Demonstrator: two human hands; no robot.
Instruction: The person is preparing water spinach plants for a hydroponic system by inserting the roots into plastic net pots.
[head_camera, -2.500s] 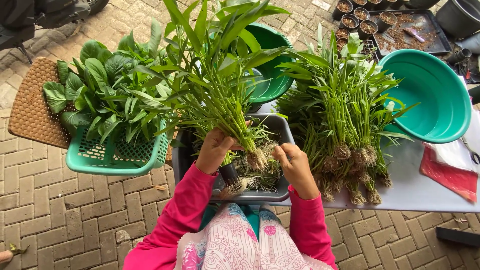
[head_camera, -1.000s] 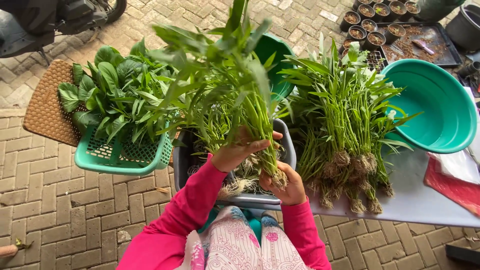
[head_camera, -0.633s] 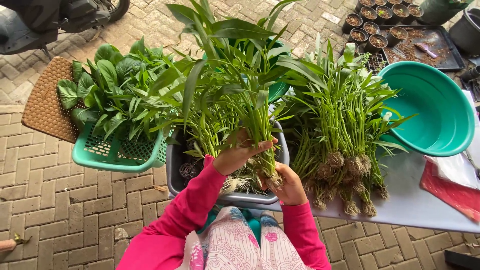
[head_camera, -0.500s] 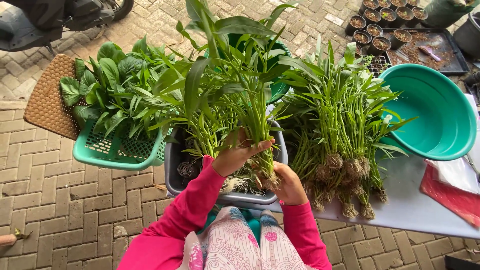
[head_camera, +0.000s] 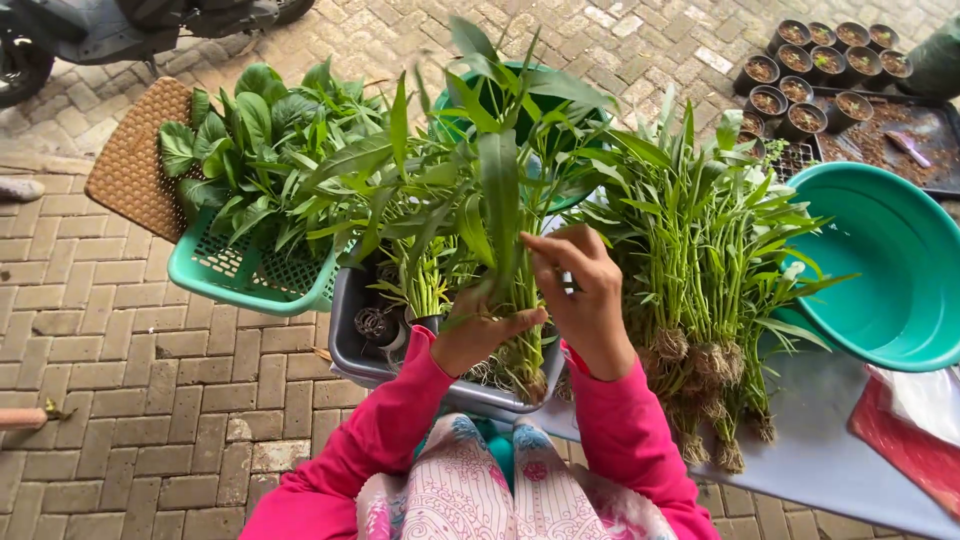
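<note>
My left hand (head_camera: 480, 335) grips a bunch of leafy green plants with roots (head_camera: 495, 210) by the lower stems, held upright over a grey tub (head_camera: 352, 340). My right hand (head_camera: 582, 300) reaches into the same bunch higher up, fingers on the stems and leaves. More rooted plants stand inside the tub, under the bunch. I wear pink sleeves and sit behind the tub.
A pile of similar rooted plants (head_camera: 700, 290) lies on a grey table (head_camera: 830, 455) to the right, beside a large teal basin (head_camera: 890, 270). A teal basket of broad leaves (head_camera: 250, 270) sits left. Small black pots (head_camera: 800, 90) stand far right on brick paving.
My right hand has moved up from the root end to the stems of the bunch. The left hand still holds the bunch, which stays upright over the tub.
</note>
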